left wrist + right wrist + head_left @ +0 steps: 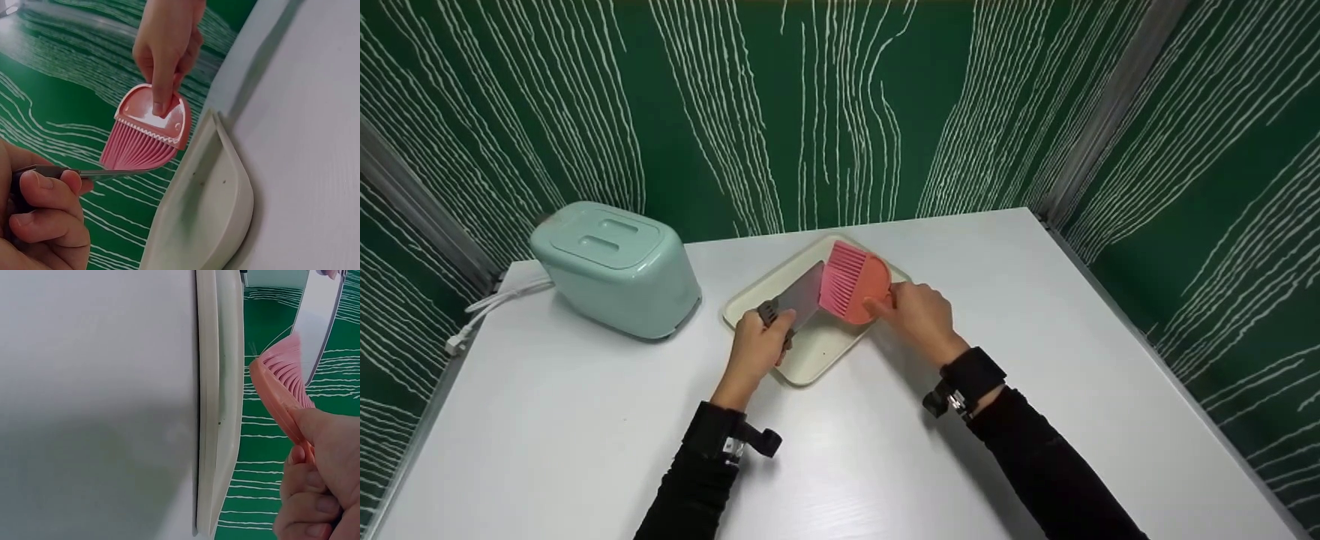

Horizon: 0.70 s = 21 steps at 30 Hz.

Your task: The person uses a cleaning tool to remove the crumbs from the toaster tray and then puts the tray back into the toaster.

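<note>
My left hand (757, 343) grips the dark handle of a wide, flat metal blade (802, 291), held over a cream tray (808, 360). Between thumb and fingers, my right hand (922, 319) pinches a small hand brush (867, 294) with an orange head and pink bristles. In the left wrist view the bristles (138, 152) bend against the blade's surface. From the right wrist, the blade (318, 326) appears behind the bristles, with the brush raised beside the tray's rim (209, 410). A few dark specks (202, 183) lie in the tray.
A mint-green toaster (619, 274) stands at the back left of the white table (585, 435). Its white cord (502, 296) runs off the left edge. Green walls with white wavy lines (840, 112) rise behind the table and at both sides.
</note>
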### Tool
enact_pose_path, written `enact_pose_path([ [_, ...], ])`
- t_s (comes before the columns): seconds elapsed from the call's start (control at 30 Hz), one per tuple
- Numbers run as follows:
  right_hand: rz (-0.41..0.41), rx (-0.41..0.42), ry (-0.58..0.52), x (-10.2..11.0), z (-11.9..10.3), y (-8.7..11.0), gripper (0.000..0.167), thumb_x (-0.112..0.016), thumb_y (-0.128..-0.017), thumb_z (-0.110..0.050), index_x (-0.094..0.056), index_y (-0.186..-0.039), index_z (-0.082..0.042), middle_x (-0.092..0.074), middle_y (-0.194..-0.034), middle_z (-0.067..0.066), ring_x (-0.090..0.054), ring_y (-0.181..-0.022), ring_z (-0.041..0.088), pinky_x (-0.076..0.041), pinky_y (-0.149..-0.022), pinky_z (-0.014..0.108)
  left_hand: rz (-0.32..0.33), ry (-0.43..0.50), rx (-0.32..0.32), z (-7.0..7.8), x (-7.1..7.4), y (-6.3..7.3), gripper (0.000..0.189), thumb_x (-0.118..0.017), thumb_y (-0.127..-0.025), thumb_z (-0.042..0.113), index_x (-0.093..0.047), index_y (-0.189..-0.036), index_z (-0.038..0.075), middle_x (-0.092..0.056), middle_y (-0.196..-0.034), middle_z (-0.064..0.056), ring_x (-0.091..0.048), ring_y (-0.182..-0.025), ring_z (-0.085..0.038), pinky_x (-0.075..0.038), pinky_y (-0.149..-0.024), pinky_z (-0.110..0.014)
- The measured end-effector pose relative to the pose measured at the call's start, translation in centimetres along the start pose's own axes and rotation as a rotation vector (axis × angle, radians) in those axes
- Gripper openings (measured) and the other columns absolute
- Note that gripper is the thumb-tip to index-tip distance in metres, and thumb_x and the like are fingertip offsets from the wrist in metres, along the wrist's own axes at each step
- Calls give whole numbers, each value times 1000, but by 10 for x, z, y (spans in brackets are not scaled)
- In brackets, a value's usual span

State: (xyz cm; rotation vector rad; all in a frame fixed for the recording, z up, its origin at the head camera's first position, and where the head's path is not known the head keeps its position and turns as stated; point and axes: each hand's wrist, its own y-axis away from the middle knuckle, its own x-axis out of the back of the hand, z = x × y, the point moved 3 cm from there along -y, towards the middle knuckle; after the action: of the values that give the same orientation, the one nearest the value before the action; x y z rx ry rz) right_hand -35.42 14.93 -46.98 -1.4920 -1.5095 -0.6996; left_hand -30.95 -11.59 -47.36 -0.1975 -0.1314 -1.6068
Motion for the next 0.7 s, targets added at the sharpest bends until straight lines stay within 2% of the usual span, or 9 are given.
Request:
enact_pose_path([
  [0.13, 13, 9, 9, 2, 1, 0, 42, -74, -101, -49, -82, -98, -7, -53, -55, -4, -38, -52, 9, -28, -49, 27, 2, -6, 0, 0, 1, 0, 43, -60, -106, 19, -56, -64, 11, -54, -55, 3, -42, -41, -5, -36, -43, -20],
  [0.3, 42, 13, 31, 3, 5, -1, 42, -74, -100, -49, -81, -91, -9, -64, -61, 0, -43, -54, 11, -31, -50, 28, 6, -15, 4, 1, 4, -1, 40, -60, -106, 19, -56, -67, 11, -54, -57, 2, -42, -42, -6, -35, -43, -21],
  [0.4, 51, 10, 42, 4, 8, -1, 41, -74, -100, -49, -80, -91, -10, -66, -63, 2, -45, -56, 12, -32, -51, 29, 12, -34, 1, 0, 5, -2, 40, -60, -106, 19, -57, -67, 11, -54, -57, 2, -42, -42, -7, -34, -43, -22],
  [0.6, 64, -6, 34, 9, 11, 0, 41, -74, -100, -49, -81, -93, -9, -64, -63, 1, -48, -56, 14, -34, -52, 29, 28, -133, -42, -2, 5, -2, 40, -62, -106, 18, -57, -67, 11, -54, -57, 3, -46, -48, -9, -36, -47, -23],
  [0.7, 85, -7, 29, 14, 13, 1, 42, -74, -100, -50, -78, -86, -10, -60, -60, -1, -47, -55, 14, -33, -51, 30, 28, -147, -50, -3, 6, -2, 40, -61, -106, 18, -56, -67, 12, -54, -57, 3, -47, -49, -9, -37, -48, -23],
])
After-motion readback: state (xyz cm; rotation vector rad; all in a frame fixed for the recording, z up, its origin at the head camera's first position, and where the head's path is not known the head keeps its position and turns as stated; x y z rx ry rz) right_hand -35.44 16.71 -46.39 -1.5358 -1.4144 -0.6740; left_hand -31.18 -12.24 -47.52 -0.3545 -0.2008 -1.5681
